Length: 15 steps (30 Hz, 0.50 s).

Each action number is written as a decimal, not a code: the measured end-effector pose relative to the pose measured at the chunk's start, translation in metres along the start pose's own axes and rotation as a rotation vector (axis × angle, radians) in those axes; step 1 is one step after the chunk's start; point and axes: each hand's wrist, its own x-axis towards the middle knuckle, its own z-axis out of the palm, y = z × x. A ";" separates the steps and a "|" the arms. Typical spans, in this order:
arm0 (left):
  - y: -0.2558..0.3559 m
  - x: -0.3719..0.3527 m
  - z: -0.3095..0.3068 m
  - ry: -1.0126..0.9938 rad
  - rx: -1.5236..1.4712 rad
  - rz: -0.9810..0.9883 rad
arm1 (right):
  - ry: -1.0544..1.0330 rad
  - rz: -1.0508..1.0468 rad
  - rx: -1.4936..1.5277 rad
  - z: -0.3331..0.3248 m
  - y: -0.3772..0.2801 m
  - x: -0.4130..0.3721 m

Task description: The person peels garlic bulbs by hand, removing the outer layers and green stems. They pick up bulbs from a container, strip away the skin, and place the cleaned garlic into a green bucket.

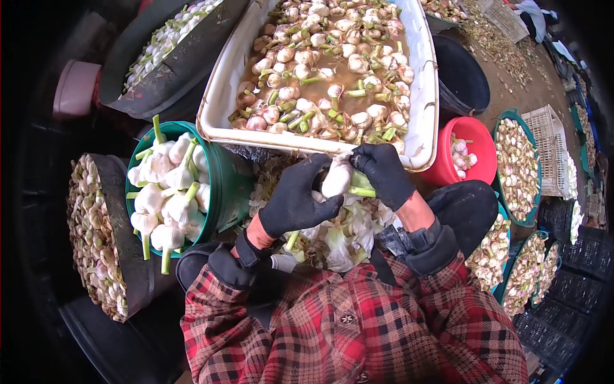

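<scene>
My left hand [299, 197], in a black glove, is closed round a white garlic bulb [337, 179] in front of my body. The bulb's cut green stem [362, 191] points right. My right hand [385, 174], also gloved in black, is closed at the bulb's upper right, pinching its pale outer skin; its fingertips are partly hidden. Beneath both hands lies a heap of peeled garlic skins [342, 240]. Just beyond them stands a white tub [307, 142] of murky water with many unpeeled garlic bulbs [307, 57] in it.
At my left is a green bucket [230, 185] of clean white garlic bulbs [167, 205]. A red bucket [441, 157] with a few bulbs stands at the right. Dark containers [137, 249] of garlic, green baskets [539, 153] and a pale crate [543, 137] stand around. Another person [532, 16] is at the far right.
</scene>
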 end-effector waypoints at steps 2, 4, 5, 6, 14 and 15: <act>0.001 -0.002 0.000 0.000 -0.100 -0.005 | -0.067 0.061 -0.020 -0.007 0.002 0.004; -0.001 -0.005 0.001 0.009 -0.270 -0.059 | 0.013 -0.001 -0.007 -0.002 0.002 0.002; -0.001 -0.006 -0.004 -0.009 -0.253 -0.073 | 0.086 -0.051 0.008 0.003 0.001 0.000; 0.002 -0.006 -0.008 -0.029 -0.329 -0.125 | 0.136 0.023 -0.008 0.006 -0.009 -0.006; 0.011 -0.028 -0.006 -0.294 -0.803 -0.275 | 0.354 -0.344 -0.510 -0.007 0.024 -0.016; 0.014 -0.031 -0.005 -0.251 -0.820 -0.265 | 0.354 -0.312 -0.506 -0.012 0.020 -0.020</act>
